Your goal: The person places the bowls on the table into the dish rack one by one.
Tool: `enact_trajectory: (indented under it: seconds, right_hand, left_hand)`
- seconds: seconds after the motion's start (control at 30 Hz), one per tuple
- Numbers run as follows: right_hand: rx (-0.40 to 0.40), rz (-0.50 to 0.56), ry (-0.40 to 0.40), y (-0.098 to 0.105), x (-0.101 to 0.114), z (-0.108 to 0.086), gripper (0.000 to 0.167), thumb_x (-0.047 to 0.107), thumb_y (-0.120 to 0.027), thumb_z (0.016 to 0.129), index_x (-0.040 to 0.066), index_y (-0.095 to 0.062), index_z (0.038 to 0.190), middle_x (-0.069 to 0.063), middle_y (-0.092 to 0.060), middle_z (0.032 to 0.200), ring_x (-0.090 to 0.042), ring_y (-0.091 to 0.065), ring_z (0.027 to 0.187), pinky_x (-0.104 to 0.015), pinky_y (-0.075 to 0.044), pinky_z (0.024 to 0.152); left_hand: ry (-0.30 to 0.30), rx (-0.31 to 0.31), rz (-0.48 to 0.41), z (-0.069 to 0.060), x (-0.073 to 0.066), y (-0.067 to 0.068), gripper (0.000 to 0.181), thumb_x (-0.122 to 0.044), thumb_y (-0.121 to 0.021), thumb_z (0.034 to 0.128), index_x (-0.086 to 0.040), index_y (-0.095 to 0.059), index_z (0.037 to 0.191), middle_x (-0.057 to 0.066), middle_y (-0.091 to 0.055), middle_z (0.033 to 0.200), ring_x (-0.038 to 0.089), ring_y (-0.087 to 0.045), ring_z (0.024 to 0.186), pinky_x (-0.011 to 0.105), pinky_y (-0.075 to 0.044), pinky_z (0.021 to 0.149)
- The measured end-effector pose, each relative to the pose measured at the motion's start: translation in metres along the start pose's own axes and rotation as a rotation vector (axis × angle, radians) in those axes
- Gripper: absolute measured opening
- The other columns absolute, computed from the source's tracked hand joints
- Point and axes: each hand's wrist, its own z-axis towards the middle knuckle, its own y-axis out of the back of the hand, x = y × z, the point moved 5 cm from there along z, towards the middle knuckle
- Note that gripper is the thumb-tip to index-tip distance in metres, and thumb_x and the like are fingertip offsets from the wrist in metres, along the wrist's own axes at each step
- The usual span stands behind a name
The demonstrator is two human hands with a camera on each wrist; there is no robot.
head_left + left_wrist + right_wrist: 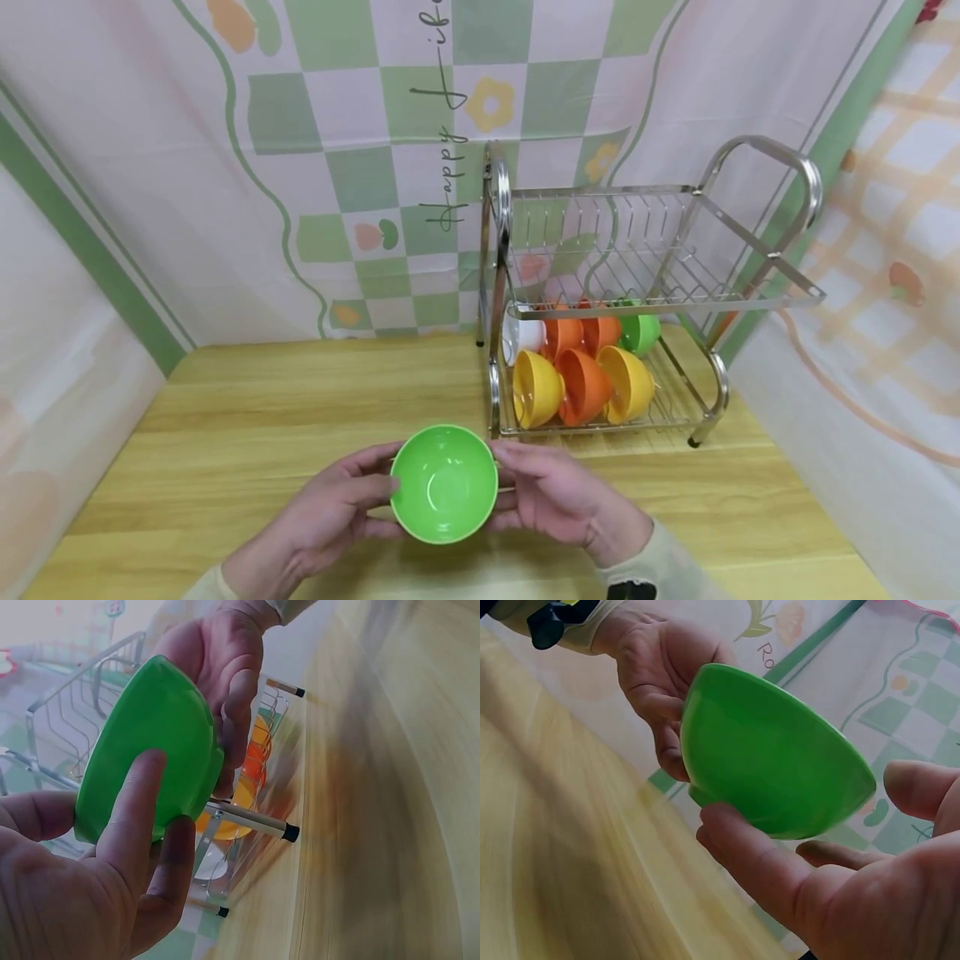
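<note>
A green bowl (445, 485) is held above the table, its inside facing up toward the head camera. My left hand (341, 504) grips it from the left, with the thumb at the rim and fingers against its outer side, as the left wrist view shows. On the other side, my right hand (551, 496) touches the bowl. In the right wrist view, fingers (742, 855) of that hand support the underside of the bowl (772, 757) near its base. Its thumb stands slightly apart from the rim there.
A two-tier metal dish rack (501, 250) stands at the back right. On its lower tier are yellow bowls (632, 385), orange bowls (583, 387), a green bowl (640, 332) and a white item (528, 335). Patterned cloth (352, 179) hangs behind the wooden table (247, 417).
</note>
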Motion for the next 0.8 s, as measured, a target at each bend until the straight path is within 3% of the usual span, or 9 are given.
enact_trajectory:
  seconds: [0.37, 0.6, 0.8]
  right_hand:
    - [-0.031, 0.001, 0.019, -0.0003, -0.0003, -0.0005, 0.053, 0.020, -0.049, 0.105, -0.009, -0.034, 0.147, -0.023, -0.062, 0.122, -0.033, -0.065, 0.104, -0.049, -0.050, 0.097]
    - [-0.021, -0.016, 0.036, -0.0018, 0.0025, -0.0028, 0.064, 0.018, -0.052, 0.104, -0.007, -0.019, 0.153, -0.027, -0.058, 0.126, -0.035, -0.065, 0.106, -0.049, -0.051, 0.097]
    - [-0.018, -0.045, 0.053, -0.0004, 0.0034, -0.0053, 0.062, 0.017, -0.051, 0.105, -0.008, -0.021, 0.153, -0.026, -0.058, 0.127, -0.034, -0.065, 0.106, -0.047, -0.053, 0.094]
  left_hand:
    - [0.006, 0.008, -0.015, 0.0016, 0.0018, -0.0023, 0.064, -0.003, -0.062, 0.0934, 0.008, -0.032, 0.149, 0.023, -0.049, 0.133, 0.034, -0.062, 0.105, 0.049, -0.056, 0.086]
    - [0.015, 0.009, -0.027, 0.0010, 0.0028, -0.0024, 0.065, -0.004, -0.062, 0.0944, 0.008, -0.030, 0.150, 0.023, -0.049, 0.133, 0.034, -0.063, 0.106, 0.047, -0.056, 0.086]
    - [0.020, 0.018, -0.027, 0.0002, 0.0034, -0.0042, 0.065, -0.006, -0.063, 0.0951, 0.008, -0.031, 0.150, 0.023, -0.049, 0.132, 0.034, -0.062, 0.106, 0.048, -0.055, 0.088]
